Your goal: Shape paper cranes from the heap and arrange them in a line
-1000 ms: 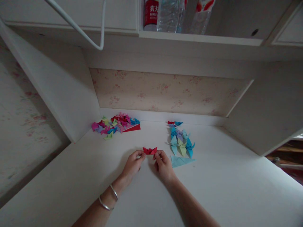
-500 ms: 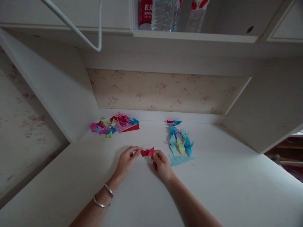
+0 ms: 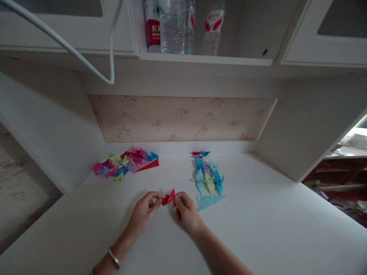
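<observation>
A small red folded paper piece [image 3: 168,198] is pinched between my two hands just above the white desk [image 3: 258,229]. My left hand [image 3: 143,214], with bracelets on its wrist, grips the piece's left end with closed fingertips. My right hand [image 3: 186,212] pinches its right end. A light blue folded triangle [image 3: 209,200] lies just right of my right hand. Behind it stands a row of folded paper cranes [image 3: 208,177] in blue, green and lilac.
A heap of coloured folded papers [image 3: 124,165] with a red sheet lies at the back left by the side panel. Plastic bottles [image 3: 172,26] stand on the shelf overhead. A white rod [image 3: 71,49] hangs at the upper left. A floral back wall closes the desk.
The red piece has been squeezed narrower between my hands, its right wing now tilted up. My hands sit closer together, and the camera has tilted up and to the right.
</observation>
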Demonstrator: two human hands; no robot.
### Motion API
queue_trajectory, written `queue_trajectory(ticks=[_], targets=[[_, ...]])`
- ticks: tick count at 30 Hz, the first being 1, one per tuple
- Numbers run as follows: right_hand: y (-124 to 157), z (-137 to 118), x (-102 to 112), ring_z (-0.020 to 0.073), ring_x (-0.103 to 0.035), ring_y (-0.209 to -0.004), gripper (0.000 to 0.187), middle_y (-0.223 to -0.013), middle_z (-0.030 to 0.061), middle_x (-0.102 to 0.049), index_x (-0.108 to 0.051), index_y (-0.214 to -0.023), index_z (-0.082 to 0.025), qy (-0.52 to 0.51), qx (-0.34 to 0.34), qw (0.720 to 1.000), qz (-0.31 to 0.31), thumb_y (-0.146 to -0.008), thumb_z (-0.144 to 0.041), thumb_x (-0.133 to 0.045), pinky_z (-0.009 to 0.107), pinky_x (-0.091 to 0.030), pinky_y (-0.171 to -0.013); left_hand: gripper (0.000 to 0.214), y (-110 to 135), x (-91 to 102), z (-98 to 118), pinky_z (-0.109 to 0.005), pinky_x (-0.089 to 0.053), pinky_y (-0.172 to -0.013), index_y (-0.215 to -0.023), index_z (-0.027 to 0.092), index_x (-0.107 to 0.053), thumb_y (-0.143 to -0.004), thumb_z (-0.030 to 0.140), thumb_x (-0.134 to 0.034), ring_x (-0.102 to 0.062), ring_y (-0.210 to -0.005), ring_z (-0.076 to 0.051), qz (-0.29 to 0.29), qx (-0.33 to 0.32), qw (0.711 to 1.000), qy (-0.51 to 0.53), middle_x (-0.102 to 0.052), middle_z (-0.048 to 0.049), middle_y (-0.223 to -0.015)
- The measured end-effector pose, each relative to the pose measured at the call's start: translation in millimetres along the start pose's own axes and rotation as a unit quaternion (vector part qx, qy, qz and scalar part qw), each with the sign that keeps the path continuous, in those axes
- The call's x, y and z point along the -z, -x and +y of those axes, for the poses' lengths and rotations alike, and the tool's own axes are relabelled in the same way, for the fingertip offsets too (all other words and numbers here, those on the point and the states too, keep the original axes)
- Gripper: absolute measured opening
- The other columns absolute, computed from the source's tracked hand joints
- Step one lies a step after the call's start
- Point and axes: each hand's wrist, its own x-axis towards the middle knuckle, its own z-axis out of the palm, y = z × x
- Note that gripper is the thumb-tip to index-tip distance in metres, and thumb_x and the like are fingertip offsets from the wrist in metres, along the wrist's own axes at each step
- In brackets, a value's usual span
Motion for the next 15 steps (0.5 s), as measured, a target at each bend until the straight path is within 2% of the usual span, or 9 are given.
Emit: queue_trajectory(ticks=[4, 8, 11, 13, 15], targets=[[-3, -2, 2, 0.0050, -0.029, -0.033, 0.036, -0.051, -0.0093, -0.040, -0.046, -0.076, -0.020, -0.038, -0.022, 0.999, -0.001, -0.081, -0.056, -0.052, 0.019, -0.017, -0.033, 0.035, -15, 2.8, 1, -0.019, -0.025, -0.039, -0.090, 0.019, -0.061, -0.076, 0.051, -0.057, -0.037, -0.039, -0.008, 0.032, 0.033, 0.999, -0.004, -0.048, 0.0064, -0.051], [-2, -3, 0, 0.0058, -0.036, -0.040, 0.029, -0.057, -0.0063, -0.048, -0.050, -0.078, -0.019, -0.001, -0.029, 1.000, -0.004, -0.082, -0.047, -0.052, 0.018, -0.025, -0.038, 0.039, -54, -5.4, 17, -0.021, -0.040, -0.047, -0.095, 0.019, -0.065, -0.072, 0.050, -0.062, -0.051, -0.050, -0.011, 0.062, -0.019, 0.997, -0.039, -0.067, -0.0026, -0.079], [3, 0, -3, 0.0085, -0.046, -0.053, 0.019, -0.060, -0.0033, -0.053, -0.057, -0.079, -0.018, 0.098, 0.005, 0.995, -0.021, -0.085, -0.035, -0.051, 0.018, -0.032, -0.048, 0.037, -94, -25.0, 37, -0.024, -0.046, -0.061, -0.097, 0.019, -0.067, -0.073, 0.047, -0.060, -0.060, -0.065, -0.016, 0.044, -0.079, 0.994, -0.061, -0.070, -0.0044, -0.088], [7, 2, -4, 0.0095, -0.048, -0.057, 0.015, -0.062, -0.0027, -0.056, -0.060, -0.081, -0.018, 0.156, 0.014, 0.987, -0.030, -0.085, -0.028, -0.050, 0.018, -0.033, -0.050, 0.032, -123, -43.4, 52, -0.025, -0.046, -0.060, -0.092, 0.019, -0.070, -0.076, 0.043, -0.058, -0.059, -0.062, -0.016, 0.014, -0.109, 0.989, -0.103, -0.071, -0.0038, -0.083], [8, 3, -4, 0.0097, -0.050, -0.056, 0.014, -0.063, -0.0028, -0.059, -0.062, -0.083, -0.019, 0.193, 0.012, 0.981, -0.036, -0.084, -0.024, -0.049, 0.019, -0.033, -0.050, 0.028, -152, -64.3, 68, -0.024, -0.046, -0.064, -0.092, 0.019, -0.070, -0.079, 0.037, -0.054, -0.060, -0.064, -0.015, -0.003, -0.155, 0.977, -0.145, -0.072, -0.0027, -0.086]])
